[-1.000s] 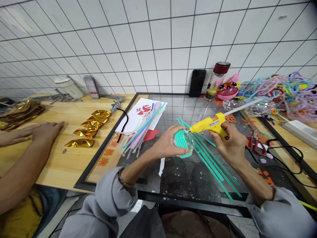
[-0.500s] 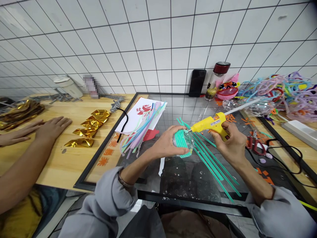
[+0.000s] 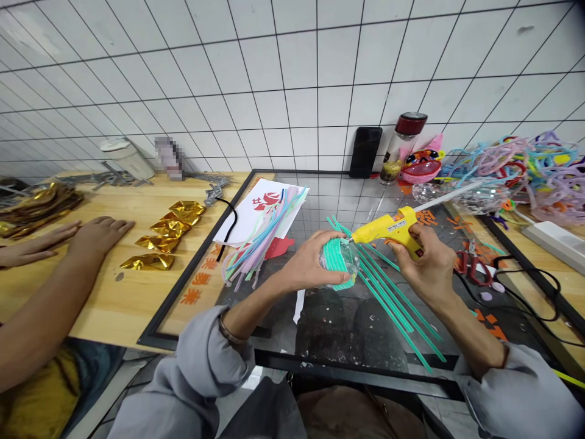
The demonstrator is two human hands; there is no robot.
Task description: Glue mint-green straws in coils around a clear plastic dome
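My left hand [image 3: 311, 262] is closed round a clear plastic ball [image 3: 351, 261] partly wrapped in rows of green pipe cleaner. Thumb and fingers grip it from the left side. In my right hand [image 3: 427, 259] is a yellow hot glue gun [image 3: 381, 228], a long white glue stick [image 3: 450, 197] jutting from its back. Its nozzle touches or nearly touches the top of the wrapped part; which one I cannot tell. Loose green pipe cleaners [image 3: 393, 302] lie on the dark glass tabletop just beyond and right of the ball.
Pastel pipe cleaners [image 3: 262, 238] rest on white paper [image 3: 237, 222] to the left. Red-handled scissors [image 3: 473, 268] and a black cable [image 3: 543, 292] lie at right. Behind stand a phone [image 3: 365, 152] and a bottle [image 3: 402, 149]. A co-worker's hands [image 3: 98, 241] rest near gold foil pieces [image 3: 171, 228].
Almost nothing differs. The camera view has shifted very slightly, while both hands, the ball and the glue gun keep the same pose.
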